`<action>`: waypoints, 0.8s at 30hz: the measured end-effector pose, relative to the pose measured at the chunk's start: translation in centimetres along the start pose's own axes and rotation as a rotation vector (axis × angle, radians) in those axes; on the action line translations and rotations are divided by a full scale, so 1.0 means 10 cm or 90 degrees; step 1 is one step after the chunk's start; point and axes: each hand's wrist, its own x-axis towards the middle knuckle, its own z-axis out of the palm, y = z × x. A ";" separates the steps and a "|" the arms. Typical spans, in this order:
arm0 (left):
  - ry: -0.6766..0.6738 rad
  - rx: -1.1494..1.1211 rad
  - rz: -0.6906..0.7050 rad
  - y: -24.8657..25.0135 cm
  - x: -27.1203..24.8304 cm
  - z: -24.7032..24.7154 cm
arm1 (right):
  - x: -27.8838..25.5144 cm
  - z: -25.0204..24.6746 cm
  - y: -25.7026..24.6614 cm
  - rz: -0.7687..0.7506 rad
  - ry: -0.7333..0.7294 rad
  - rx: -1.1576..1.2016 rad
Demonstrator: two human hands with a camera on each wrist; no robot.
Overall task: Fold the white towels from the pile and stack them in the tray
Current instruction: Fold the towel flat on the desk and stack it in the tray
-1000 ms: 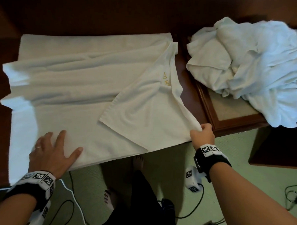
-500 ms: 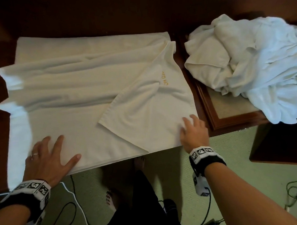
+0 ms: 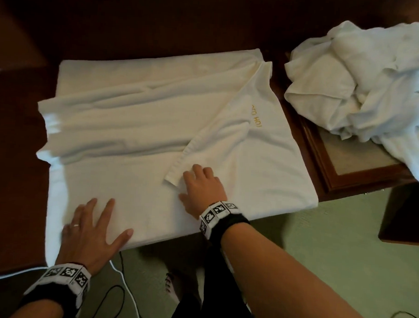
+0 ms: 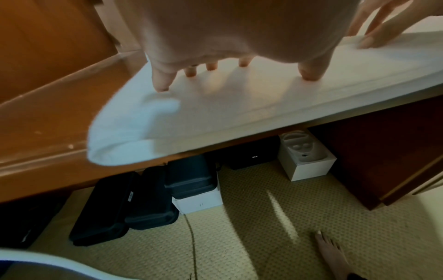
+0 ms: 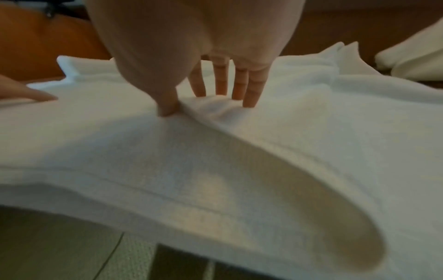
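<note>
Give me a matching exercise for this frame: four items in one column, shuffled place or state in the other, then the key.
Items
1. left hand
2. right hand
3. towel pile
4. tray

Places or states
A. crumpled, unfolded, heaped at the far right
B. flat, fingers spread, on the near-left part of the spread towel
C. wooden rim, partly covered by white cloth
D. fingers at the tip of the folded-over corner flap, mid towel

Pairs: 1-B, 2-D, 3-A, 4-C
</note>
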 end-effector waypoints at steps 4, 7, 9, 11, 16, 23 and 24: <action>-0.014 0.009 0.000 -0.02 -0.02 0.04 | 0.08 -0.12 0.08 0.029 0.038 0.063; 0.007 -0.004 -0.001 0.00 -0.04 0.06 | -0.10 -0.39 0.45 0.224 0.203 0.312; 0.014 -0.010 -0.005 0.01 -0.04 0.06 | -0.40 -0.53 0.85 0.395 0.326 0.409; 0.017 -0.013 -0.013 0.01 -0.04 0.06 | -0.77 -0.55 1.25 0.549 0.392 0.425; 0.035 -0.032 -0.017 0.03 -0.05 0.05 | -1.38 -0.29 1.79 0.733 0.244 0.267; 0.067 -0.028 -0.037 0.05 -0.05 0.00 | -1.15 -0.17 1.77 0.504 0.172 0.099; 0.074 -0.023 -0.036 0.07 -0.04 -0.02 | -1.10 -0.22 1.85 0.545 0.180 0.111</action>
